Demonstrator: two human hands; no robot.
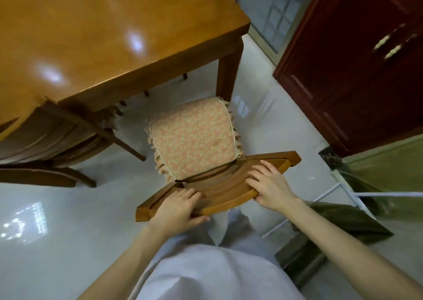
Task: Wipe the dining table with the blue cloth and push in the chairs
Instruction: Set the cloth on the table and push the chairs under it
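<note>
A wooden chair (229, 192) with a pink flowered seat cushion (196, 137) stands just in front of me, its seat short of the dining table's near edge. My left hand (180, 206) grips the left part of the curved top rail. My right hand (267, 183) grips the right part. The glossy wooden dining table (103, 32) fills the upper left, with its corner leg (229, 73) just beyond the cushion. A second chair (52, 144) on the left sits partly under the table. No blue cloth is visible.
A dark red cabinet (357, 66) with metal handles stands at the right. A green mat (338, 222) and a white rack frame (343, 194) lie on the floor near my right arm. The pale tiled floor (57, 219) is glossy.
</note>
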